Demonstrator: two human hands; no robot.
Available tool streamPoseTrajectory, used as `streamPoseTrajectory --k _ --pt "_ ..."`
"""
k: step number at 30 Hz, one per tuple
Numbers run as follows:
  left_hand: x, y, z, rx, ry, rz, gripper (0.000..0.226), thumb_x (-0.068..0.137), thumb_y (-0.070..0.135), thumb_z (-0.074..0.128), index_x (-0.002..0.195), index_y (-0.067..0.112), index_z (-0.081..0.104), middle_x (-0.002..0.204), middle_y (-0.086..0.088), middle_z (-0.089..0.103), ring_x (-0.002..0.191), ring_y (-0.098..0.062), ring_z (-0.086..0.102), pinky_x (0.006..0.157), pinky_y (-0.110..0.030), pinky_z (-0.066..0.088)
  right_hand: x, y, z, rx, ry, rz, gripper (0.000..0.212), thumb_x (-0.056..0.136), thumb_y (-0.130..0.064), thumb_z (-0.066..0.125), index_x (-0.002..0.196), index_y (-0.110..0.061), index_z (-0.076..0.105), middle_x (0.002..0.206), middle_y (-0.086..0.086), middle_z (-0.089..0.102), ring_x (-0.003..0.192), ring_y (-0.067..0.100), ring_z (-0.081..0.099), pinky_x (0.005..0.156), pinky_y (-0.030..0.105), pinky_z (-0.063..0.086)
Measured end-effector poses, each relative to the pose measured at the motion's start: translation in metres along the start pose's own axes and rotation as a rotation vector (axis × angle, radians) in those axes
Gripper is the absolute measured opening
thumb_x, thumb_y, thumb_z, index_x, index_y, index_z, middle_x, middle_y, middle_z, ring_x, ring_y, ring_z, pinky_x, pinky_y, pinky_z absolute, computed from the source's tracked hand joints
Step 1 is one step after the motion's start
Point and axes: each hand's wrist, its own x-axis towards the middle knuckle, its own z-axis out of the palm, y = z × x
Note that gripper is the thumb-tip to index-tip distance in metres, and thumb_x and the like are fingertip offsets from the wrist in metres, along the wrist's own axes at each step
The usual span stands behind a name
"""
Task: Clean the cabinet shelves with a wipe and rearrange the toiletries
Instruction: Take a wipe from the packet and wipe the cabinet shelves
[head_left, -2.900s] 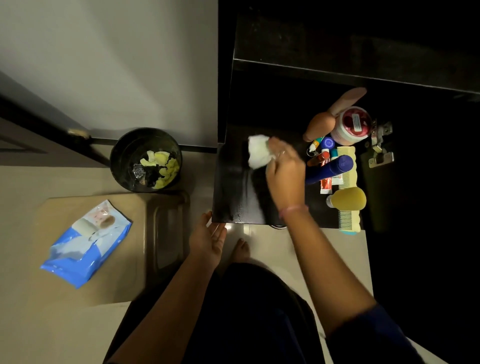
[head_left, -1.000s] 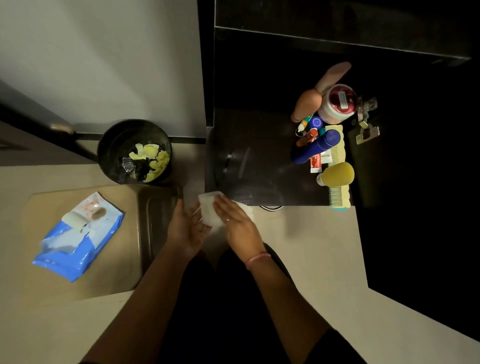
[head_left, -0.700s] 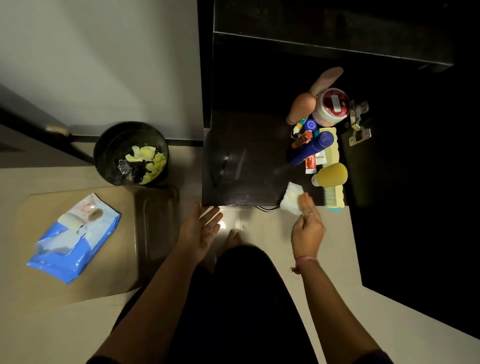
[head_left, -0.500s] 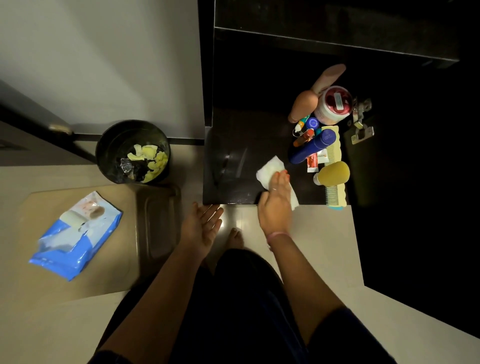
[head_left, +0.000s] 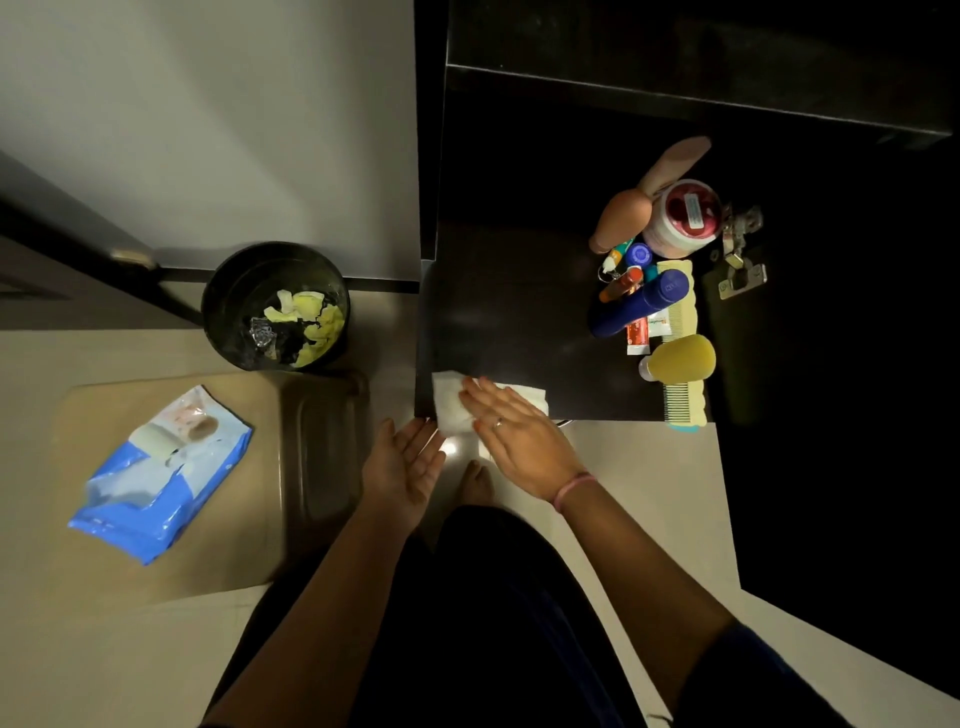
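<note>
Slid leftward, right hand (head_left: 519, 436), fingers flat, presses crumpled white wipe (head_left: 451, 402) on glossy shelf (head_left: 509, 322).

Toiletries (head_left: 655, 291) crowd the shelf's (head_left: 519, 312) right side; left lies bare.

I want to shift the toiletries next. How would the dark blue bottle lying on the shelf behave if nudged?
The dark blue bottle looks cylindrical and lies on its side, so it would probably roll. It leans on small tubes and a yellow comb, which may shift with it. Its smooth surface could be slippery.
</note>
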Motion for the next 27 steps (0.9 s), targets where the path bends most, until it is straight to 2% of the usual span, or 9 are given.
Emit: streamPoseTrajectory --k 4,6,8,11,14,20,25,27 --pt "0.004 0.0 0.003 -0.004 -0.007 -0.004 0.048 0.099 0.044 0.03 0.12 0.007 0.054 0.115 -0.009 0.062 0.098 -0.021 0.062 0.091 -0.032 0.042 0.019 0.01 -0.008 0.079 0.212 0.303 0.045 0.102 -0.019 0.031 0.146 -0.013 0.027 0.155 0.003 0.025 0.145 0.015 0.017 0.118 0.023 0.007" --pt "0.005 0.0 0.005 -0.011 0.002 -0.003 0.049 0.099 0.044 0.031 0.123 0.007 0.052 0.116 -0.01 0.061 0.101 -0.021 0.06 0.091 -0.032 0.042 0.05 0.012 -0.012 0.097 0.33 0.464 0.045 0.102 -0.018 0.029 0.146 -0.009 0.027 0.156 0.007 0.023 0.146 0.021 0.015 0.119 0.029 0.008" --pt "0.007 0.0 0.007 -0.027 0.008 -0.007 0.048 0.098 0.044 0.031 0.122 0.008 0.053 0.116 -0.01 0.061 0.104 -0.021 0.059 0.092 -0.031 0.042 0.087 0.014 -0.015 0.064 0.356 0.553 0.045 0.101 -0.017 0.029 0.144 -0.006 0.031 0.156 0.011 0.02 0.146 0.027 0.012 0.119 0.035 0.008" --pt "0.011 0.001 0.007 -0.054 0.024 -0.017 0.045 0.098 0.043 0.032 0.116 0.008 0.055 0.116 -0.01 0.061 0.11 -0.022 0.057 0.095 -0.032 0.04 0.131 0.004 -0.012 -0.055 0.262 0.42 0.043 0.097 -0.011 0.032 0.138 -0.003 0.04 0.155 0.015 0.021 0.144 0.036 0.014 0.117 0.043 0.015" --pt "0.011 0.0 0.006 -0.089 0.044 -0.033 0.044 0.098 0.043 0.033 0.105 0.008 0.059 0.118 -0.011 0.063 0.108 -0.022 0.06 0.093 -0.033 0.04 0.142 -0.018 -0.006 -0.001 0.228 0.273 0.046 0.097 -0.012 0.038 0.143 -0.005 0.033 0.153 0.014 0.027 0.142 0.034 0.022 0.116 0.042 0.02" --pt "0.008 -0.002 0.012 -0.128 0.056 -0.042 0.051 0.098 0.043 0.034 0.129 0.006 0.049 0.129 -0.014 0.058 0.118 -0.023 0.056 0.091 -0.033 0.04 0.141 -0.02 -0.002 -0.071 0.167 0.24 0.05 0.097 -0.011 0.038 0.146 -0.008 0.026 0.155 0.012 0.023 0.144 0.03 0.019 0.117 0.039 0.016" --pt "0.008 -0.005 0.012 -0.1 0.049 -0.013 0.05 0.098 0.043 0.033 0.126 0.007 0.052 0.127 -0.014 0.06 0.095 -0.019 0.064 0.093 -0.033 0.04 0.141 -0.026 0.002 -0.112 0.142 0.251 0.053 0.094 -0.007 0.039 0.146 -0.006 0.025 0.155 0.015 0.021 0.144 0.033 0.016 0.117 0.043 0.014" --pt "0.008 -0.006 0.012 -0.096 0.049 -0.004 0.051 0.098 0.042 0.033 0.131 0.006 0.049 0.129 -0.014 0.058 0.095 -0.02 0.062 0.095 -0.033 0.04 0.13 -0.027 0.007 -0.101 0.103 0.179 0.052 0.094 -0.008 0.036 0.145 -0.008 0.029 0.156 0.012 0.021 0.145 0.031 0.013 0.118 0.043 0.011"
